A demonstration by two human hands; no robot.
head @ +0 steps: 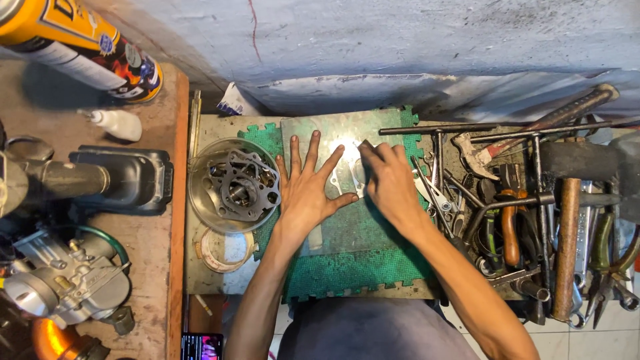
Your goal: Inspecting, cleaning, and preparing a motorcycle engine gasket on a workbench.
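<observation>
My left hand [308, 187] lies flat with fingers spread on a glass plate [333, 130] that rests on a green foam mat [360, 267]. Under its fingertips sits a thin pale gasket-like sheet [348, 175]. My right hand [390, 180] is beside it to the right, its fingers curled around a small dark block [366, 145] pressed against that sheet.
Left of the mat stands a clear bowl [233, 183] with a metal engine part and a dark gasket. A heap of hammers, pliers and wrenches [540, 220] fills the right side. A wooden bench [167, 253] at left holds a carburettor [67, 280], a small white bottle [119, 124] and a spray can [80, 43].
</observation>
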